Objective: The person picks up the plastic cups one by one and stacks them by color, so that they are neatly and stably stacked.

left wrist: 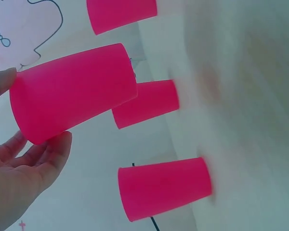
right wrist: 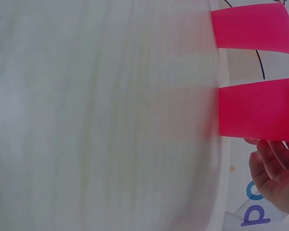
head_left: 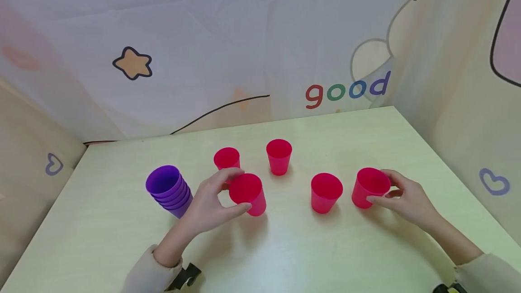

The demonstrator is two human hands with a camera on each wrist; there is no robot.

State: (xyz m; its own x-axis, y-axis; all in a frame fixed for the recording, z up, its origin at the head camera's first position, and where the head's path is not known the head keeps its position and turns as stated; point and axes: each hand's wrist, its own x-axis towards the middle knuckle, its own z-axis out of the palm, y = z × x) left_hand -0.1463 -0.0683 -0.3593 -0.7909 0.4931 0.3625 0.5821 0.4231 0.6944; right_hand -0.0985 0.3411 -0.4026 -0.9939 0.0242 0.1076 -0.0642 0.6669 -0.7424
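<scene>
My left hand (head_left: 209,202) pinches a pinkish-red plastic cup (head_left: 254,202) near its rim, thumb on one side and fingers on the other. In the left wrist view this cup (left wrist: 77,91) is off the table, open end up. On the right, my right hand (head_left: 407,198) holds another red cup (head_left: 366,191) near its rim, with its base on or very close to the table. Beside it, to the left, stands a third red cup (head_left: 323,200). Two more red cups stand farther back, one (head_left: 279,159) in the middle and one (head_left: 227,159) partly hidden behind my left hand.
A tilted stack of nested purple cups (head_left: 168,189) is left of my left hand, its lower end partly covered by that hand. The pale table (head_left: 301,257) meets a printed cloth backdrop (head_left: 228,58) at the back and sides.
</scene>
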